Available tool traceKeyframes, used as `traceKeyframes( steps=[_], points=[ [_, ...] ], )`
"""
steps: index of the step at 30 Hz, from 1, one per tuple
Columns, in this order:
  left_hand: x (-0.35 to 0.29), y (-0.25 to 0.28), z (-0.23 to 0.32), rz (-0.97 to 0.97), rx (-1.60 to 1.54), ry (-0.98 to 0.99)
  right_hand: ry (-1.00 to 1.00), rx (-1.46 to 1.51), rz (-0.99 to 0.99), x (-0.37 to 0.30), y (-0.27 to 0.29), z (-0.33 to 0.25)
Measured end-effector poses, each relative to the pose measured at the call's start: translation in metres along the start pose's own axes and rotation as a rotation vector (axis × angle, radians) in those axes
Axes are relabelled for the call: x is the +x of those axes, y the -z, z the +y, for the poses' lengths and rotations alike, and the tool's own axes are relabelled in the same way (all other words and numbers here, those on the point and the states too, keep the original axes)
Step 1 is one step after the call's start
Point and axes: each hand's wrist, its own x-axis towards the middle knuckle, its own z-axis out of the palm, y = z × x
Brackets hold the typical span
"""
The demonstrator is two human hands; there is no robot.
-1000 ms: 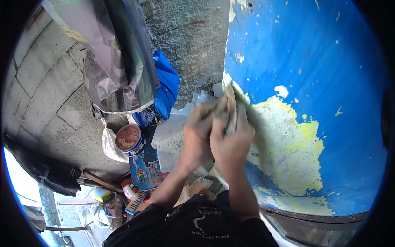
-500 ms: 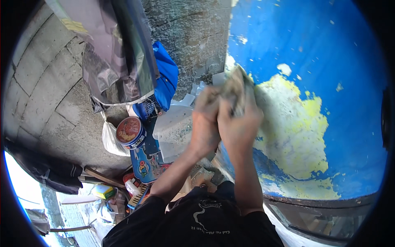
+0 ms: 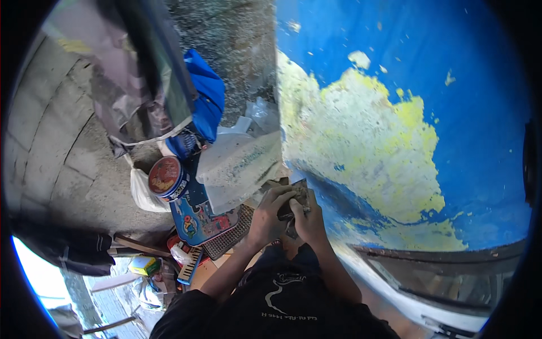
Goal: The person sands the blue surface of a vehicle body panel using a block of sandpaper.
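Close in front of my body, my left hand [image 3: 269, 216] and my right hand [image 3: 309, 219] are closed round a creased, grey-brown sheet [image 3: 301, 191] that looks like worn sandpaper. Its stiff edges stick out above and below my fingers. Just beyond my right hand stands a curved-looking blue wall [image 3: 474, 113]. A large bare patch [image 3: 361, 141] on it shows white filler and yellow undercoat with ragged edges. My hands are apart from the wall.
Left of my hands lie a translucent plastic sheet [image 3: 228, 178], a round tub with a red lid [image 3: 165, 175], a colourful printed board [image 3: 192, 222] and a toy keyboard [image 3: 190, 265]. A blue bag [image 3: 206, 96] and a plastic cover [image 3: 141, 73] hang above. A framed glass pane [image 3: 435, 277] stands lower right.
Both hands have come down from beside the bare patch towards my body, still holding the sandpaper. The view has shifted, so the wall now sits further left.
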Motion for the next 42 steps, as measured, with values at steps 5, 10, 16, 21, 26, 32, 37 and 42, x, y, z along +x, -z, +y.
traceKeyframes(
  steps=[5, 10, 16, 21, 26, 32, 37, 42],
  points=[
    [-0.008, -0.036, 0.010, -0.042, -0.077, -0.091, 0.255, -0.187, 0.149, -0.023, 0.027, 0.000],
    [0.003, -0.039, 0.055, 0.039, 0.026, -0.243, 0.071, -0.076, 0.070, -0.054, 0.072, -0.023],
    [-0.008, -0.090, 0.111, 0.181, -0.039, -0.211, 0.341, -0.021, 0.164, -0.071, 0.113, -0.048],
    [-0.022, -0.125, 0.150, 0.305, -0.055, -0.332, 0.452, -0.405, 0.230, -0.100, 0.168, -0.057],
    [-0.023, -0.153, 0.170, 0.375, -0.163, -0.315, 0.433, -0.511, 0.210, -0.109, 0.191, -0.045],
    [0.005, -0.130, 0.190, 0.445, -0.155, -0.368, 0.680, -0.502, 0.312, -0.085, 0.188, -0.097],
    [0.009, -0.122, 0.185, 0.451, -0.156, -0.378, 0.478, -0.640, 0.199, -0.093, 0.187, -0.105],
    [0.020, -0.104, 0.170, 0.424, -0.208, -0.389, 0.641, -0.983, 0.197, -0.090, 0.165, -0.105]
  ],
)
